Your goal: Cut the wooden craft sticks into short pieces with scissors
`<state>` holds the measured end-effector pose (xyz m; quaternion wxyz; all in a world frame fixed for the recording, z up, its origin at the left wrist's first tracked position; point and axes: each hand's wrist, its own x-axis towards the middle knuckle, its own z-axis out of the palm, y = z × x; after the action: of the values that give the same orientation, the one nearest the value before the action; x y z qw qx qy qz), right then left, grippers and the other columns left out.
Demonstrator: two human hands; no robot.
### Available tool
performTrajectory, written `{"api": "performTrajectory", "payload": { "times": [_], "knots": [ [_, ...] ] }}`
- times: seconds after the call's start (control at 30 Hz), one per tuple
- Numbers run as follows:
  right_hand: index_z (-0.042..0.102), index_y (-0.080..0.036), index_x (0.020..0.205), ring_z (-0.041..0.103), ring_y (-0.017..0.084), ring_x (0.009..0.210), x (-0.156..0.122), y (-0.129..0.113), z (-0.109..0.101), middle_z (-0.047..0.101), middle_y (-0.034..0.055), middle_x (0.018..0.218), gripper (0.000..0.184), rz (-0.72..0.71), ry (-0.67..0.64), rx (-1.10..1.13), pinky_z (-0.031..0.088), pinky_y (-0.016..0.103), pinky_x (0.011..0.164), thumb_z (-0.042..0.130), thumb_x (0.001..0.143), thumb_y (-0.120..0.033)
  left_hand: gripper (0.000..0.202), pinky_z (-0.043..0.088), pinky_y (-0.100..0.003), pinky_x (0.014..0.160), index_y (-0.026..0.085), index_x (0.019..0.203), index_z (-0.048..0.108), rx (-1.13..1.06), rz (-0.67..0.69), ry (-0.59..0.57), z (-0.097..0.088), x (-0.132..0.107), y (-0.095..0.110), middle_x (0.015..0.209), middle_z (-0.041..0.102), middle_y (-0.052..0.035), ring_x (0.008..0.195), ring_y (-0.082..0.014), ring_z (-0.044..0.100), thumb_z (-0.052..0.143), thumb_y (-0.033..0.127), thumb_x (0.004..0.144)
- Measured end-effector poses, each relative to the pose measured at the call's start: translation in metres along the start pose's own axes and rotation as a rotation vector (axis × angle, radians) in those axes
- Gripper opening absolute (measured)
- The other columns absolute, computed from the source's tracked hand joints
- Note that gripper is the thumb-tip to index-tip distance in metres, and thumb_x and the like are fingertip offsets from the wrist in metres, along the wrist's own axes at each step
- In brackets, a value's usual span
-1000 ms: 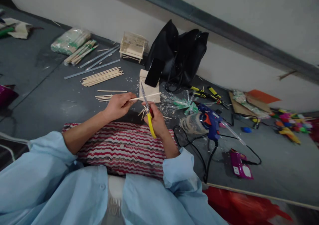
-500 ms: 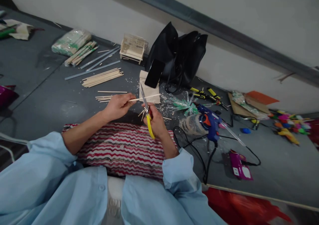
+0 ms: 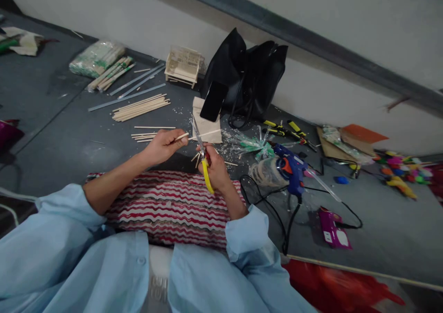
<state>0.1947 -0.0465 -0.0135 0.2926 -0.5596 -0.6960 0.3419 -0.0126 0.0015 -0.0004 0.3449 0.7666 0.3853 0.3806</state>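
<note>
My left hand (image 3: 168, 146) pinches a short length of thin wooden stick (image 3: 182, 136) that pokes out past the fingertips. My right hand (image 3: 215, 167) grips yellow-handled scissors (image 3: 206, 174), their blades pointing up and away from me. Across the blades runs a second wooden stick piece (image 3: 209, 133), apart from the one in my left hand; whether anything supports it I cannot tell. Short cut sticks (image 3: 196, 156) lie under my right hand. Left of the hands are several longer sticks (image 3: 143, 135). A striped cushion (image 3: 166, 207) rests beneath my forearms.
A phone (image 3: 214, 101) leans by a black bag (image 3: 242, 77). Behind are a small stick-built model (image 3: 183, 67) and a stick bundle (image 3: 140, 108). To the right, a blue glue gun (image 3: 294, 170) with its cable rests by a plastic jar (image 3: 266, 172); pliers (image 3: 277, 129) lie beyond.
The single stick between my hands now shows as two separate pieces, one in my left hand and one across the scissors. The hands have barely moved.
</note>
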Motion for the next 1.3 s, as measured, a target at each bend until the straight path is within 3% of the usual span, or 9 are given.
{"api": "performTrajectory", "payload": {
  "times": [0.2, 0.3, 0.4, 0.6, 0.77, 0.97, 1.1, 1.3],
  "knots": [
    [0.056, -0.023, 0.111, 0.043, 0.013, 0.059, 0.001, 0.001, 0.003, 0.050, -0.0043, 0.072, 0.046, 0.009, 0.039, -0.006, 0.035, 0.025, 0.060, 0.051, 0.065, -0.019, 0.029, 0.030, -0.021, 0.054, 0.017, 0.077, 0.055, 0.137, 0.014, 0.037, 0.004, -0.001, -0.001, 0.060, 0.047, 0.0036, 0.054, -0.0086, 0.039, 0.046, 0.039, 0.094],
    [0.056, -0.023, 0.112, 0.043, 0.013, 0.059, 0.001, 0.000, 0.002, 0.050, -0.0045, 0.073, 0.048, 0.011, 0.068, -0.035, 0.034, 0.025, 0.060, 0.053, 0.064, -0.018, 0.023, 0.032, -0.022, 0.057, 0.018, 0.085, 0.058, 0.201, 0.079, 0.078, 0.007, -0.001, -0.003, 0.066, 0.052, 0.0014, 0.057, -0.0102, 0.045, 0.045, 0.034, 0.095],
    [0.055, -0.023, 0.116, 0.045, 0.014, 0.061, 0.000, -0.002, 0.000, 0.052, -0.0040, 0.076, 0.051, 0.021, 0.064, -0.077, 0.035, 0.026, 0.062, 0.054, 0.065, -0.018, 0.026, 0.032, -0.023, 0.057, 0.018, 0.079, 0.057, 0.216, 0.108, 0.089, 0.007, -0.001, -0.003, 0.064, 0.051, 0.0007, 0.058, -0.0108, 0.046, 0.045, 0.033, 0.095],
    [0.052, -0.022, 0.120, 0.050, 0.014, 0.067, -0.001, -0.003, -0.001, 0.061, 0.0002, 0.092, 0.056, 0.006, 0.033, -0.069, 0.039, 0.027, 0.068, 0.053, 0.064, -0.017, 0.032, 0.030, -0.022, 0.053, 0.017, 0.073, 0.056, 0.102, 0.059, 0.049, 0.004, -0.001, 0.000, 0.059, 0.046, 0.0038, 0.052, -0.0084, 0.038, 0.045, 0.038, 0.095],
    [0.053, -0.022, 0.118, 0.050, 0.014, 0.067, -0.001, -0.003, -0.001, 0.061, 0.0001, 0.092, 0.055, -0.004, 0.024, -0.038, 0.040, 0.026, 0.069, 0.052, 0.063, -0.017, 0.039, 0.035, -0.023, 0.057, 0.016, 0.076, 0.059, -0.051, 0.017, -0.020, 0.001, 0.001, 0.001, 0.066, 0.055, 0.0009, 0.060, -0.0102, 0.044, 0.045, 0.048, 0.093],
    [0.055, -0.021, 0.113, 0.046, 0.013, 0.064, -0.001, -0.004, 0.000, 0.055, -0.0021, 0.081, 0.051, -0.036, 0.021, -0.019, 0.039, 0.026, 0.065, 0.051, 0.062, -0.017, 0.042, 0.038, -0.025, 0.060, 0.017, 0.073, 0.057, -0.138, -0.005, -0.071, -0.003, 0.003, 0.000, 0.066, 0.055, -0.0005, 0.062, -0.0119, 0.046, 0.046, 0.053, 0.091],
    [0.055, -0.023, 0.110, 0.044, 0.013, 0.058, 0.000, -0.001, 0.004, 0.048, -0.0055, 0.070, 0.048, -0.002, 0.028, -0.009, 0.036, 0.025, 0.058, 0.052, 0.062, -0.018, 0.044, 0.037, -0.025, 0.060, 0.017, 0.073, 0.057, -0.091, 0.009, -0.062, -0.004, 0.002, 0.001, 0.067, 0.056, -0.0010, 0.062, -0.0122, 0.046, 0.044, 0.056, 0.091],
    [0.055, -0.025, 0.108, 0.045, 0.013, 0.060, 0.002, 0.003, 0.003, 0.049, -0.0048, 0.071, 0.045, 0.005, 0.057, -0.034, 0.036, 0.025, 0.059, 0.054, 0.063, -0.018, 0.028, 0.031, -0.022, 0.055, 0.018, 0.081, 0.056, 0.118, 0.031, 0.049, 0.004, 0.000, -0.002, 0.061, 0.048, 0.0037, 0.055, -0.0096, 0.039, 0.047, 0.040, 0.094]
  ]
}}
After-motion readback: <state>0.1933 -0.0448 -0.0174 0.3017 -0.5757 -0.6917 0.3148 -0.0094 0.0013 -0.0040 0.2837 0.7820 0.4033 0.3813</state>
